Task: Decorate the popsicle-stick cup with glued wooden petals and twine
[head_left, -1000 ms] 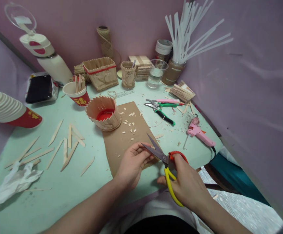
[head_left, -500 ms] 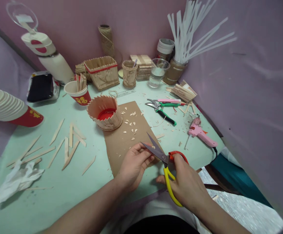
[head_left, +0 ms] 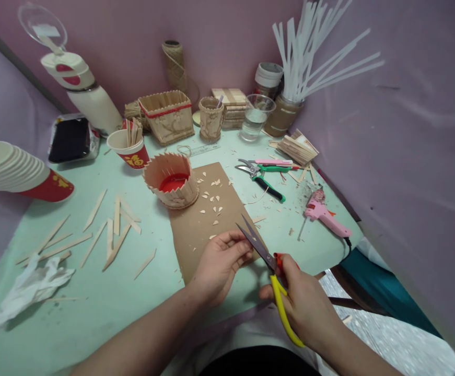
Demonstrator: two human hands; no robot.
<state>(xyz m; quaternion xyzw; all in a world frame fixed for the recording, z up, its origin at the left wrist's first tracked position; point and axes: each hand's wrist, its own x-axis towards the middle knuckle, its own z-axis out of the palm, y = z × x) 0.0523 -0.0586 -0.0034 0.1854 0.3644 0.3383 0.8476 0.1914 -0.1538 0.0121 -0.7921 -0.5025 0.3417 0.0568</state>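
My right hand is wrapped around the scissors, which have one yellow and one red handle. Their dark blades point up and left, slightly apart, by the fingertips of my left hand. Those fingertips are pinched on a small pale wooden piece, mostly hidden by fingers and blades. Beneath lies a brown cardboard sheet scattered with several petal-shaped wood chips. A round basket of wooden strips with a red inside bottom stands at the sheet's upper left.
Cut wooden sticks and a crumpled tissue lie left. Pruning shears and a pink glue gun lie right. Along the back stand a rectangular basket, a water cup and a paper cup.
The scissor blades have closed partway, and my right hand's grip has tightened. Both hands appear slightly further right, while the whole view has shifted a little. A chip now shows beside my left hand.
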